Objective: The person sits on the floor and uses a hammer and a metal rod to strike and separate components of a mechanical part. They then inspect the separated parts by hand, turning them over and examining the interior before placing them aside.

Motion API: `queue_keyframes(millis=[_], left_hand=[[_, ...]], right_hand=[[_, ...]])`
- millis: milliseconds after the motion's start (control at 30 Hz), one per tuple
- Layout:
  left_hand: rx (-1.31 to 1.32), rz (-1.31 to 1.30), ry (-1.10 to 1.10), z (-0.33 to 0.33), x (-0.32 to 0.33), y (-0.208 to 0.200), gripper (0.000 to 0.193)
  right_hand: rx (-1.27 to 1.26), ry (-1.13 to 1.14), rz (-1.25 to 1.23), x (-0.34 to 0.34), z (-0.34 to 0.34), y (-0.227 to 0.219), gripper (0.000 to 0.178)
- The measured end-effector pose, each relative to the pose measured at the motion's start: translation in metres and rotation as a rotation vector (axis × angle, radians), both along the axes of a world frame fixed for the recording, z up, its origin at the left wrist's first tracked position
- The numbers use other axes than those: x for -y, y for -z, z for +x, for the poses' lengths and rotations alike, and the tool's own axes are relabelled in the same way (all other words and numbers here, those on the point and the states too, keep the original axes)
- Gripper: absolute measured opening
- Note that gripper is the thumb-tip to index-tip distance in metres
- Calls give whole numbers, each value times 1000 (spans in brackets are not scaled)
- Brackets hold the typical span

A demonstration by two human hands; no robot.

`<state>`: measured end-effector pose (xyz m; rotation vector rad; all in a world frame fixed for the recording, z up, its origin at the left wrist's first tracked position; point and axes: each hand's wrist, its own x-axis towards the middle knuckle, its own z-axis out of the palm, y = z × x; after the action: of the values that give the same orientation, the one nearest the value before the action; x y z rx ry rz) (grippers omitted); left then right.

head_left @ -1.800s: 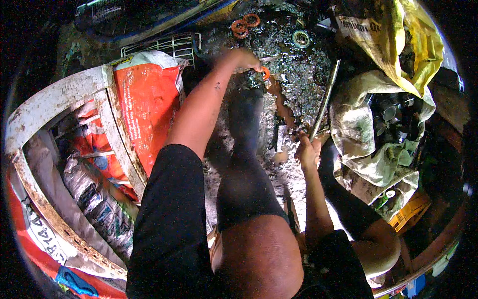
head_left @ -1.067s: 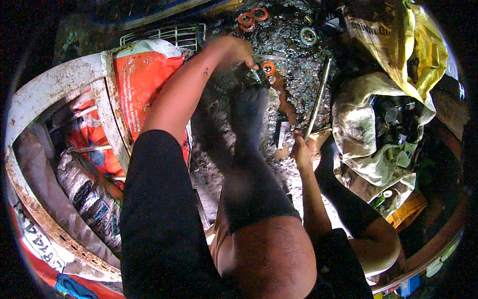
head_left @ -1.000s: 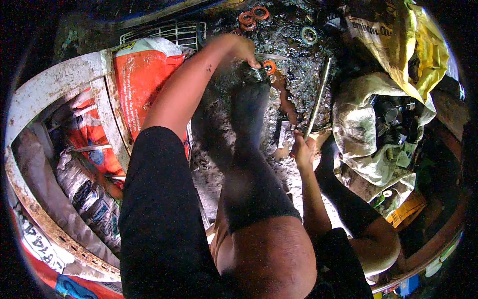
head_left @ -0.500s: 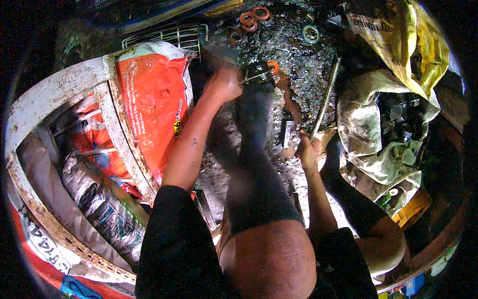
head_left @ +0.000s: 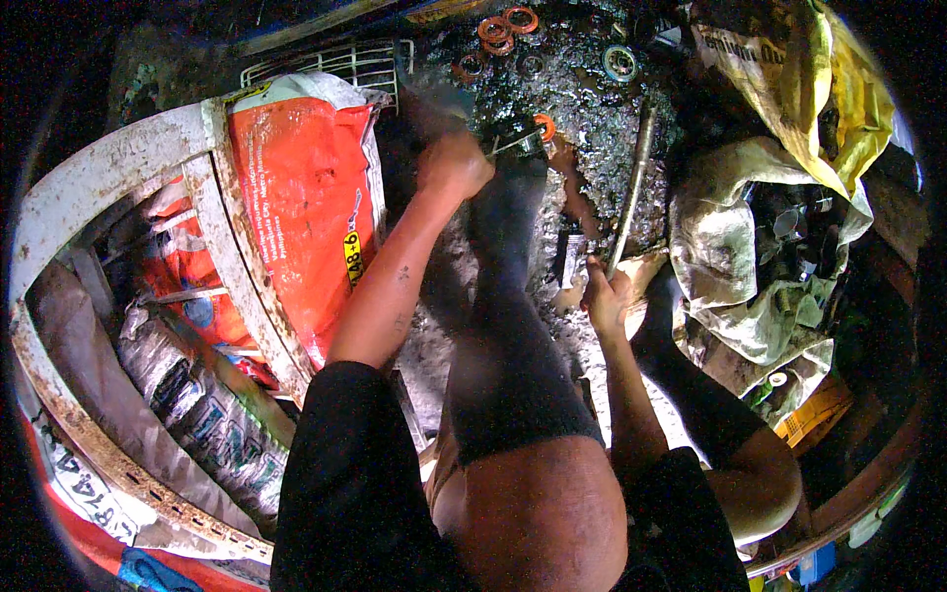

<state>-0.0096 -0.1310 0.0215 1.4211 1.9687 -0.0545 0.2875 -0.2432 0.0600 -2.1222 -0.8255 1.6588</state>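
Note:
My left hand (head_left: pixel 454 170) is closed in a fist near the top centre. From it a thin metal rod (head_left: pixel 515 141) points right, its far end beside an orange ring (head_left: pixel 546 126). What the fist covers of the rod is hidden. Lower and to the right, my right hand (head_left: pixel 606 293) is wrapped round the lower end of a long metal bar (head_left: pixel 634 187). That bar slants up and slightly right over the wet, dark ground (head_left: pixel 592 109). Between the hands, a short ribbed metal piece (head_left: pixel 571 259) stands near my right hand.
Orange rings (head_left: pixel 496 36) and a pale-rimmed round part (head_left: pixel 619 64) lie on the ground farther off. At left are a red-orange sack (head_left: pixel 296 197), a rusty white frame (head_left: pixel 202 187) and a wire rack (head_left: pixel 345 64). An open pale sack (head_left: pixel 715 232) of scrap and a yellow sack (head_left: pixel 838 109) are at right.
The upper end of the long bar has swung to the left. My left hand and the thin rod have shifted slightly to the right; both hands keep their grip.

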Motion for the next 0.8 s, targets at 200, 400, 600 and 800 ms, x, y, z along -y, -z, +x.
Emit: queue_keyframes(millis=[200, 400, 600, 800], left_hand=[[-35, -22, 18, -10, -3, -12, 30], [-5, 45, 139, -18, -8, -5, 32], [54, 43, 121, -16, 3, 14, 33], [67, 84, 167, -21, -1, 19, 33]], right_hand=[[-85, 38, -24, 4, -24, -16, 36], [14, -83, -68, 10, -23, -6, 42], [41, -139, -4, 7, -22, -6, 40], [53, -145, 45, 6, -15, -1, 33]])
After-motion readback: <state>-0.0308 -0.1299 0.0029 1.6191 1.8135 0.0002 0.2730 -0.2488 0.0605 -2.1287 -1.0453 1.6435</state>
